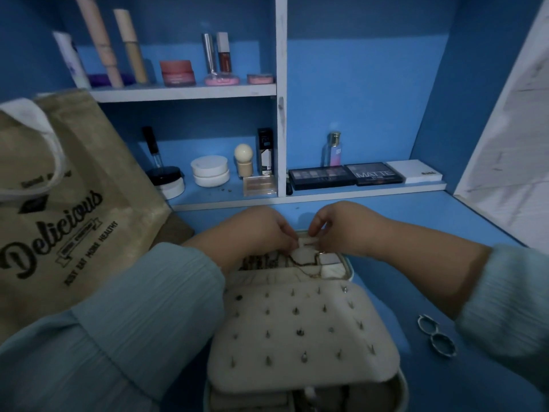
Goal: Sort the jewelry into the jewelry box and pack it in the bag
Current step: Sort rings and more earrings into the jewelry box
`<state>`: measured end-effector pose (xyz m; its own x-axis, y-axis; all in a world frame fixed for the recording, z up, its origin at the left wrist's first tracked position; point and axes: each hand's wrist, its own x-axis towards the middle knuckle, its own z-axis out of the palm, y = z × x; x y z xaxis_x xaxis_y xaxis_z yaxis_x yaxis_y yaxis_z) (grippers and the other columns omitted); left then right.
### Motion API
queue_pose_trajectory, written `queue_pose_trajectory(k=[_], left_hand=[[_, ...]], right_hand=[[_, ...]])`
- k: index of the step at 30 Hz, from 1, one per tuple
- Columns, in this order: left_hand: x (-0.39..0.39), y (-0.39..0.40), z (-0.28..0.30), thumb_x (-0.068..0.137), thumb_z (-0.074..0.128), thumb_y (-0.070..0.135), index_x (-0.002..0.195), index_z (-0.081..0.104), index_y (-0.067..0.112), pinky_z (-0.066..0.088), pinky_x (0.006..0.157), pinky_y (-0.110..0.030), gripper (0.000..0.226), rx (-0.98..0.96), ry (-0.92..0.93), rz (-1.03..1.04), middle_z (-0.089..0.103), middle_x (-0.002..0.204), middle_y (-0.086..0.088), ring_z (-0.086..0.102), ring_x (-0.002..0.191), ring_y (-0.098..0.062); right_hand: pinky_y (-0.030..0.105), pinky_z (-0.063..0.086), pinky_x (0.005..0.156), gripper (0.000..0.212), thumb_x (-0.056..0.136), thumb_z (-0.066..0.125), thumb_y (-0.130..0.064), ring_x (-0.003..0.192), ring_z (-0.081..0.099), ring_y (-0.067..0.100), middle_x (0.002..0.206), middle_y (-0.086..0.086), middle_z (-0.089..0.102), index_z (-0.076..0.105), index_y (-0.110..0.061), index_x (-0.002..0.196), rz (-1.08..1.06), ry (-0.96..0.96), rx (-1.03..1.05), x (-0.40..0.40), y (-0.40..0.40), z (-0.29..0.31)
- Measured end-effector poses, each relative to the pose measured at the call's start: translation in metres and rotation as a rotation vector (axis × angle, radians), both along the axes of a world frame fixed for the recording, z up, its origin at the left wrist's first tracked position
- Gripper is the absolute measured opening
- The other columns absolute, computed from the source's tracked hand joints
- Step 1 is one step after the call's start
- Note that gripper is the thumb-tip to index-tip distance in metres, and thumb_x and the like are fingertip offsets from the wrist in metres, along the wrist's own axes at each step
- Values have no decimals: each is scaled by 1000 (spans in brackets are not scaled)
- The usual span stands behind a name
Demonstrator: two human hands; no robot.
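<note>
1. both hands meet over the far section of the open cream jewelry box (pixel 300 331). the left hand (pixel 267 230) and right hand (pixel 335 227) each have fingers curled in a pinching grip on a small white snap tab (pixel 307 242) in the lid, with a thin gold chain necklace (pixel 303 263) hanging just below it. if the tab is pressed shut while the chain sits crooked, the links could be caught or kinked.

2. the chain loops loosely across the lid pocket and drapes toward the hinge. a tug from either hand could knot it, or it could slip out and drop behind the studded earring panel (pixel 297 322).

3. that padded panel stands tilted between the two halves, with many small studs poking through. judging by the reach, a sleeve or forearm brushing it could knock earrings loose.

4. a pair of silver hoop earrings (pixel 436 334) lies on the blue counter (pixel 445 233), to the right of the box and near the right sleeve. it could be swept aside or forgotten before the box is closed.

5. the beige jute bag with black "delicious" lettering (pixel 68 203) stands at the left, touching the left sleeve. packing is not yet begun; a nudge could tip it.

6. the light is dim, so fine clasps are hard to see.
</note>
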<state>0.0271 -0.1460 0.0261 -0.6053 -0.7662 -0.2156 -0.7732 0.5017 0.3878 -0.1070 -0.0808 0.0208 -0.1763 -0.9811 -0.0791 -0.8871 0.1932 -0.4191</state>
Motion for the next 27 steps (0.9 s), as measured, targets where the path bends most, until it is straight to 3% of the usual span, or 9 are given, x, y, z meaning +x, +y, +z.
queue_pose_trajectory(k=[4, 9, 13, 15, 18, 23, 27], left_hand=[[9, 2, 1, 84, 66, 32, 107, 67, 34, 35, 79, -20, 24, 19, 58, 18, 58, 108, 11, 47, 94, -4], [21, 9, -8, 85, 65, 32, 100, 68, 36, 37, 80, -20, 16, 37, 126, 3, 56, 97, 15, 48, 86, 0], [28, 15, -15, 82, 65, 42, 74, 60, 49, 37, 102, -37, 12, -38, 83, -23, 55, 91, 25, 52, 101, -6], [31, 18, -14, 80, 64, 49, 77, 61, 50, 32, 102, -37, 4, -169, 29, -37, 48, 83, 24, 49, 108, -9], [33, 21, -13, 78, 64, 53, 88, 66, 48, 27, 94, -35, 11, -269, 3, -44, 45, 90, 20, 44, 112, -11], [34, 24, -16, 79, 62, 55, 94, 64, 51, 23, 93, -36, 16, -301, -49, -78, 45, 111, 16, 36, 116, -14], [35, 23, -18, 80, 62, 53, 84, 59, 51, 23, 91, -36, 5, -288, -14, -97, 46, 113, 15, 37, 116, -14]], right_hand=[[15, 39, 75, 12, 84, 64, -17, 82, 52, 4, 83, -13, 55, 69, -25, 92, 39, 22, -31, -3, 8, 1], [16, 40, 77, 20, 80, 70, -29, 90, 55, 4, 88, -15, 60, 72, -26, 99, 180, 15, 67, -2, 18, 4], [14, 37, 71, 28, 78, 71, -35, 83, 51, 1, 78, -22, 52, 71, -26, 104, 205, 73, 103, 2, 20, 0], [15, 40, 73, 24, 79, 70, -32, 83, 53, 2, 87, -18, 61, 72, -25, 103, 207, 105, 65, 4, 20, -1], [22, 48, 81, 18, 84, 64, -27, 84, 57, 6, 99, -8, 69, 73, -24, 99, 205, 154, 12, 7, 20, -2], [35, 52, 82, 18, 85, 58, -23, 89, 62, 16, 96, 0, 70, 74, -20, 93, 188, 217, -37, 12, 17, -5], [34, 52, 83, 19, 85, 58, -21, 89, 62, 16, 96, -1, 70, 74, -18, 93, 148, 195, -34, 13, 13, -5]])
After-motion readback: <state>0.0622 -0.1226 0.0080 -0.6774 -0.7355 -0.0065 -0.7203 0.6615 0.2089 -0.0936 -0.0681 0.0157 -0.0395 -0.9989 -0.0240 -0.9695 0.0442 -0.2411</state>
